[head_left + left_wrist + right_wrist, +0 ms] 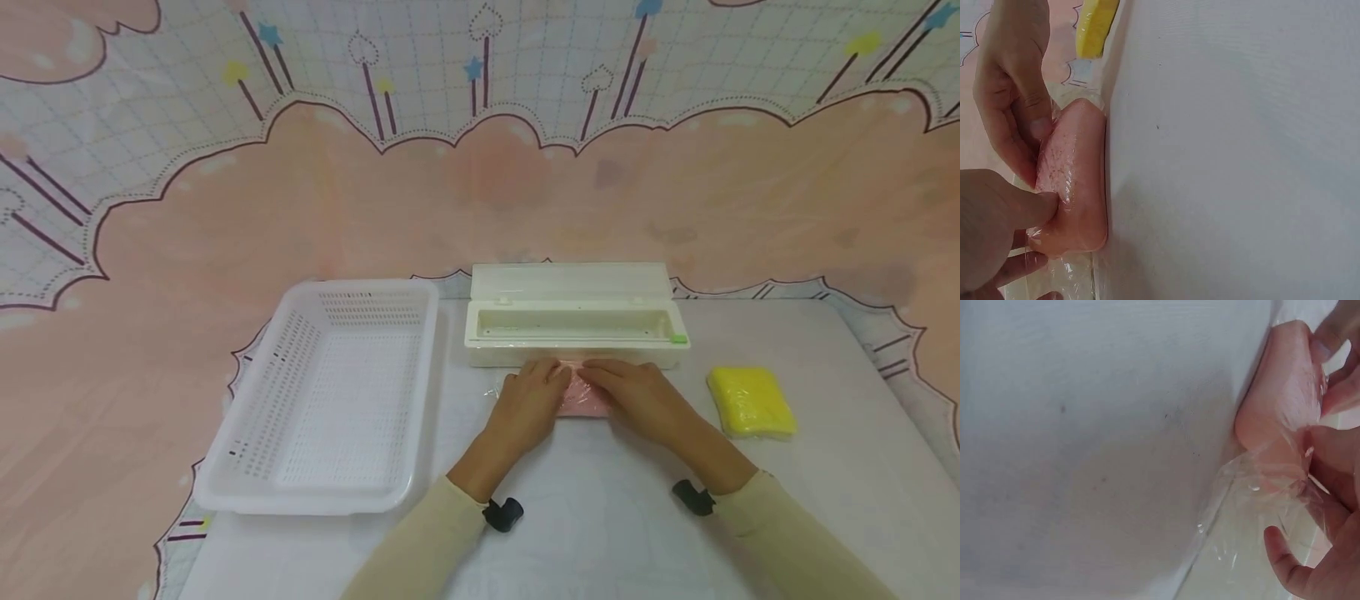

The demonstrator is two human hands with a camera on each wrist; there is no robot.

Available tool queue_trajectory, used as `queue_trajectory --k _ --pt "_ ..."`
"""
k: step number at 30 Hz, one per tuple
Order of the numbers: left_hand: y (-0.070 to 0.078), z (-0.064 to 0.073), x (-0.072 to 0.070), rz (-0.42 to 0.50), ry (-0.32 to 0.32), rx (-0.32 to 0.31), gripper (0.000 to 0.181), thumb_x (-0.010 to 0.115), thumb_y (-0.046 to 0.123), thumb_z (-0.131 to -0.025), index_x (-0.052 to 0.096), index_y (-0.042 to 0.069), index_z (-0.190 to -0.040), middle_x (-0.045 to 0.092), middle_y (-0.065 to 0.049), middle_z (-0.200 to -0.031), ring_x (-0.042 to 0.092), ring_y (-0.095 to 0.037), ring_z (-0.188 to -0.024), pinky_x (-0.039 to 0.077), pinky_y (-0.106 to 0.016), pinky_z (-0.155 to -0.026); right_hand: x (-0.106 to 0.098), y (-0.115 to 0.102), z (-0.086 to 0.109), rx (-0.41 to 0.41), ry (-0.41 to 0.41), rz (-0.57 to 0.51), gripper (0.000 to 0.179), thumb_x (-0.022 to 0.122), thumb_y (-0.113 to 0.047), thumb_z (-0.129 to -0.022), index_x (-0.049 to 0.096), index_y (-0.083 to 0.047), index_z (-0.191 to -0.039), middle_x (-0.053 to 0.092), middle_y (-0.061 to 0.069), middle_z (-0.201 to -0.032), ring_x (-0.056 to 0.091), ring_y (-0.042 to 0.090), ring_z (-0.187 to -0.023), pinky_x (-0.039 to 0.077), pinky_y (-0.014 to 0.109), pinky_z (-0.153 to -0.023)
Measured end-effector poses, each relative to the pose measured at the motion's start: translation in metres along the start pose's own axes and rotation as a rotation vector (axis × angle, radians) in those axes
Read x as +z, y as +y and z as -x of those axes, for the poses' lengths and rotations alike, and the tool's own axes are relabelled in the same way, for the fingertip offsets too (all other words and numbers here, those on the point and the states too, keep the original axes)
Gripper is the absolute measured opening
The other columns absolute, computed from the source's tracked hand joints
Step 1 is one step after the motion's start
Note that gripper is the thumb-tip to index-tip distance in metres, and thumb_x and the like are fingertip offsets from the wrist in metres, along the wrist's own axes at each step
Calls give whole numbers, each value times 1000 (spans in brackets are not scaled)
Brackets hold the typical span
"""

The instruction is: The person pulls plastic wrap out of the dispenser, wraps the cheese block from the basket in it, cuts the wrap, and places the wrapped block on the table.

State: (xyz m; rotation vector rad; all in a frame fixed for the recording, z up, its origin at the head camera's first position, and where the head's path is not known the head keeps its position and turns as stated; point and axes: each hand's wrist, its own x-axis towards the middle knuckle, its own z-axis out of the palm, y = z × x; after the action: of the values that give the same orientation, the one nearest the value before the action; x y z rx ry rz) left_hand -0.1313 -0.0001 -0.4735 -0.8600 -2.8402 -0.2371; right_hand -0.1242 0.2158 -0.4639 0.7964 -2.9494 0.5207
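Observation:
A soft pink block (pixel 583 398) lies on the white table in clear plastic wrap, right in front of a dispenser box. My left hand (pixel 531 402) and right hand (pixel 647 400) meet over it from either side. In the left wrist view, the left thumb (pixel 1041 209) presses the wrap against the pink face while its fingers curl behind the near end. The right hand (pixel 1335 512) pinches the wrap at its own end of the block, little finger held out. Loose, crinkled plastic wrap (pixel 1235 506) spreads past that end.
The white wrap dispenser (pixel 577 357) stands behind the hands with its lid (pixel 570 282) raised and a green slider (pixel 678 339) at its right end. A white perforated basket (pixel 427 392) is at left. A yellow wrapped block (pixel 750 402) sits at right.

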Motion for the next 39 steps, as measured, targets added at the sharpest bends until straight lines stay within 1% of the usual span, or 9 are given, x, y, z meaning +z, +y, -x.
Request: queue_trajectory --k 5,10,13,16,20,23,28,34,39 --pt "6 0 1 -98 57 -28 28 63 23 -100 66 25 -128 61 -1 -131 56 -24 -125 49 -50 -89 -3 9 5 79 35 -168 43 64 -16 -101 59 -15 -143 61 7 -145 56 31 -136 47 53 -108" --pt "12 -6 -9 -115 100 -49 23 71 22 -94 71 23 -117 62 -3 -123 55 -27 -119 46 -51 -93 -9 17 15 320 389 -230 32 67 -20 -99 63 -8 -128 69 13 -119 64 34 -110 55 52 -92" --pt "16 -19 -17 -40 81 -65 21 71 22 -94 71 20 -115 64 -2 -117 57 -24 -113 48 -47 -90 -15 23 19 532 521 -312 51 69 -28 -98 50 -1 -137 56 21 -128 56 36 -112 52 48 -93" --pt "22 -43 -26 62 47 -84 22 67 25 -97 72 17 -117 67 0 -114 61 -20 -108 52 -40 -87 -21 33 19 722 436 -437 83 67 -47 -96 27 -5 -155 32 25 -156 43 42 -134 46 51 -110" --pt "36 -84 -32 143 -20 -85 24 58 26 -104 73 19 -120 69 2 -115 65 -17 -107 55 -33 -87 -18 47 15 815 242 -568 113 59 -69 -91 -1 -7 -164 5 21 -171 19 45 -154 32 61 -117" --pt "50 -113 -30 227 -95 -83 26 53 29 -106 74 20 -119 71 3 -115 66 -15 -109 54 -29 -91 -10 54 12 813 200 -589 106 52 -73 -93 12 -5 -163 21 21 -168 29 42 -152 35 60 -117" --pt "72 -142 -19 282 -239 -145 35 51 48 -105 75 24 -98 72 9 -92 65 -9 -88 51 -25 -75 -2 59 8 824 207 -580 71 50 -54 -103 47 -1 -149 61 22 -140 58 34 -117 53 47 -97" --pt "89 -159 -8 263 -244 -293 44 55 67 -95 71 31 -76 64 14 -75 59 -7 -80 44 -29 -68 -7 61 7 871 192 -575 71 52 -51 -103 46 1 -150 60 23 -142 59 38 -122 52 51 -103" --pt "98 -170 -6 334 -270 -490 41 68 72 -83 71 32 -73 65 15 -83 61 -8 -91 44 -34 -78 -13 64 11 896 179 -558 76 55 -60 -98 52 2 -142 66 22 -119 56 30 -103 50 33 -78"
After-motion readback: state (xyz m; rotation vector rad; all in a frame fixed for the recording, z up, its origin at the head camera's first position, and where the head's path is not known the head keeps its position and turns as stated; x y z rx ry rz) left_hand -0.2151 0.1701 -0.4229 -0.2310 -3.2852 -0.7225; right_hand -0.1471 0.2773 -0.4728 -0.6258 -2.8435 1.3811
